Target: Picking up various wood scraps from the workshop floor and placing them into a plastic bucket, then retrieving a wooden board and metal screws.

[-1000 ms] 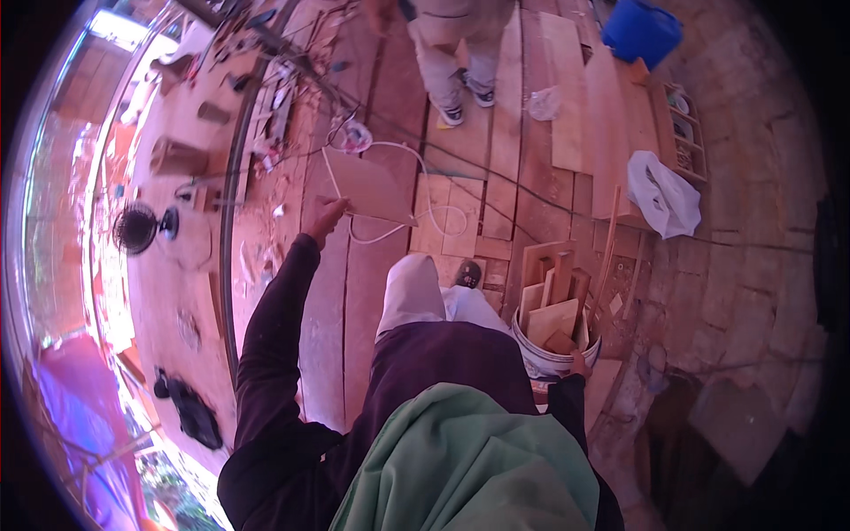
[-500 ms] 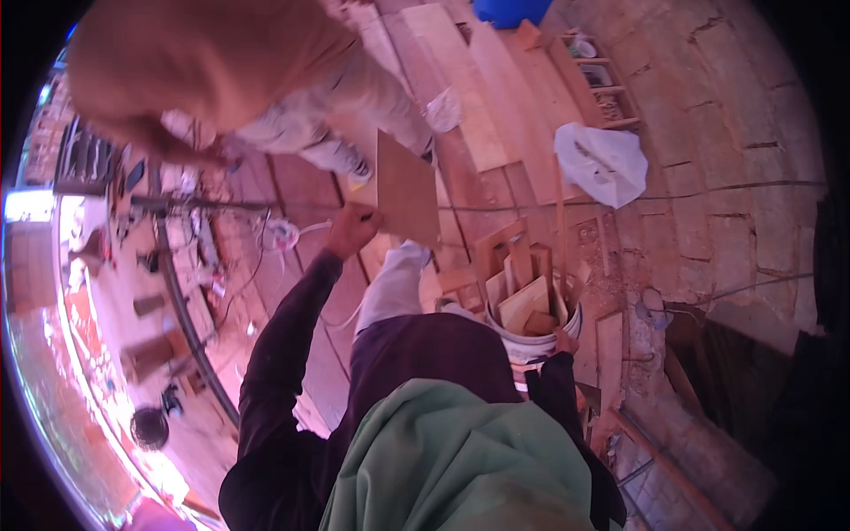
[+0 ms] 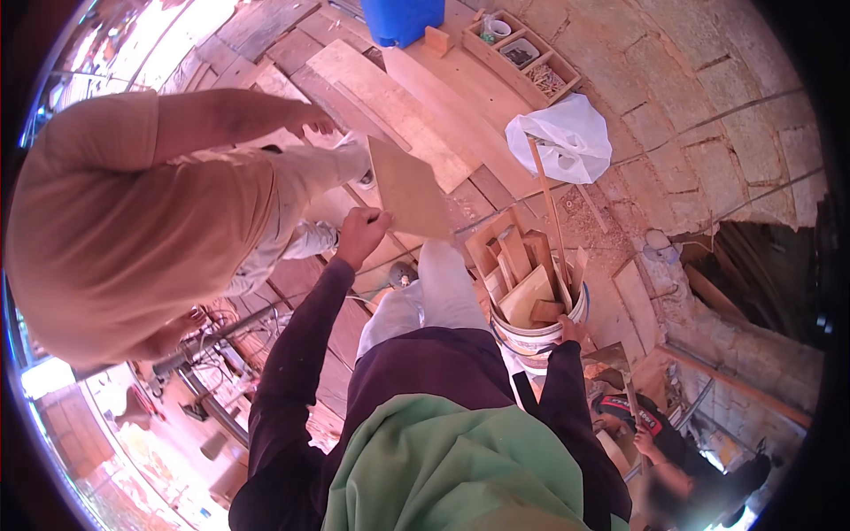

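Note:
My left hand (image 3: 360,234) is raised in front of me and grips the lower corner of a thin flat wooden board (image 3: 407,188), held up on a slant. A person in a tan shirt (image 3: 133,221) stands close on my left, one hand (image 3: 310,118) near the board's upper edge; contact is unclear. My right hand (image 3: 571,330) rests on the rim of a white bucket (image 3: 536,336) full of wood offcuts, carried at my right side. Long thin wooden sticks (image 3: 551,217) stand up out of the bucket.
Long planks (image 3: 416,106) lie on the floor ahead. A blue barrel (image 3: 403,18), a compartment tray of small parts (image 3: 518,53) and a white plastic bag (image 3: 562,137) are beyond. A stone wall (image 3: 708,106) runs on the right. Another person (image 3: 664,442) crouches at lower right.
The view has swung left to right; the person in tan now fills the left side. My left hand has kept hold of the board, lifted from the floor level and held higher.

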`<action>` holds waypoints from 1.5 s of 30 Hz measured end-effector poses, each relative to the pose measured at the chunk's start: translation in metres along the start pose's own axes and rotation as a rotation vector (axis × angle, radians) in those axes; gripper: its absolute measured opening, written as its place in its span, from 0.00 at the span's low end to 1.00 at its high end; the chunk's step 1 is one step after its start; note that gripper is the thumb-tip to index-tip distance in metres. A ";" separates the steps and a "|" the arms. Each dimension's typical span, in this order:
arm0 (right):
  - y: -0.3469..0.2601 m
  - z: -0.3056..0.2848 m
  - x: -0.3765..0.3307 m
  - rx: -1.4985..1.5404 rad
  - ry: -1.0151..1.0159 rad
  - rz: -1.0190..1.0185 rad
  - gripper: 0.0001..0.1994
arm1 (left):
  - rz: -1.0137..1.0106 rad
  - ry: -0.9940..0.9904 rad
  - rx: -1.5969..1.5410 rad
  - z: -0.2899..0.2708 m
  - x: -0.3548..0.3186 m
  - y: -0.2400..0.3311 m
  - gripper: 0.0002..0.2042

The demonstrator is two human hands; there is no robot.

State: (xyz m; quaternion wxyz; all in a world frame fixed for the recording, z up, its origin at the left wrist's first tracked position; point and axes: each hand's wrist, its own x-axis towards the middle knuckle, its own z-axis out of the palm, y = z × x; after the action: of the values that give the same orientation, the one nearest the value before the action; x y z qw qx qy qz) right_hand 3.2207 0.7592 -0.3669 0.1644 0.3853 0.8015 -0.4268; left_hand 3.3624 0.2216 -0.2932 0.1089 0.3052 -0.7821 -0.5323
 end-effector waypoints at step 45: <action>-0.195 0.105 -0.024 0.361 0.356 0.517 0.29 | -0.458 -0.615 -1.590 0.111 0.510 0.276 0.06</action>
State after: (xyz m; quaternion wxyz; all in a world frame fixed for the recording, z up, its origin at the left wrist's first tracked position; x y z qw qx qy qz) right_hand 3.0814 0.5963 -0.3050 0.0543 0.6664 0.6052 -0.4320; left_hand 2.8052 0.0722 -0.1689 -0.0357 0.1317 -0.0945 -0.9861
